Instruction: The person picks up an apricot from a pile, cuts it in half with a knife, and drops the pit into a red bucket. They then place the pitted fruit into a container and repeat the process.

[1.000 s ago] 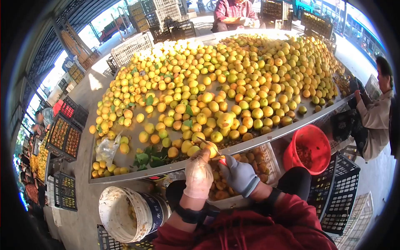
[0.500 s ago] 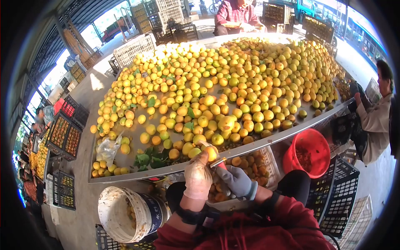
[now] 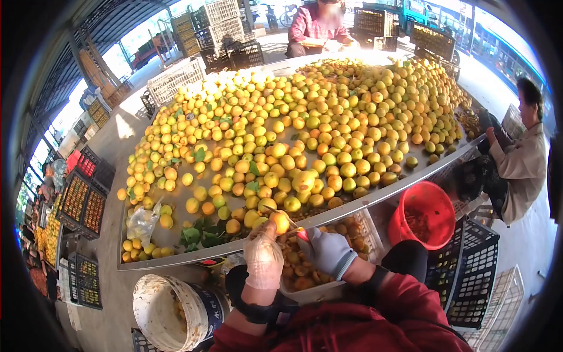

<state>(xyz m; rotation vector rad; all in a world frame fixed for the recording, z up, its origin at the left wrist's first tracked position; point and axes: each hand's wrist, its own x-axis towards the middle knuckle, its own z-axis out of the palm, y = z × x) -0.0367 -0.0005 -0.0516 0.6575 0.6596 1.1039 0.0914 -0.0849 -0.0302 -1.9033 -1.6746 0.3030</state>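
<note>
- The left hand (image 3: 263, 258), in a beige glove, pinches one fruit (image 3: 280, 222) at its 1 o'clock, over the counter (image 3: 375, 198) rim.
- The right hand (image 3: 325, 252), in a grey glove, is closed round a knife (image 3: 302, 235) with a red handle, just beside the fruit at 5 o'clock. Blade contact cannot be told.
- A crate (image 3: 370, 226) of fruit lies under both hands.
- A red bucket (image 3: 431, 193) is at 2 o'clock of the right hand.
- A white bucket (image 3: 153, 305) is at 8 o'clock of the left hand.

Left hand (image 3: 263, 258) glove pale pink, right hand (image 3: 328, 251) glove grey, sleeves (image 3: 375, 320) dark red. Held fruit (image 3: 280, 222) yellow-orange; knife (image 3: 302, 235) handle red. Bucket (image 3: 441, 199) red, crate (image 3: 476, 276) black lattice.
</note>
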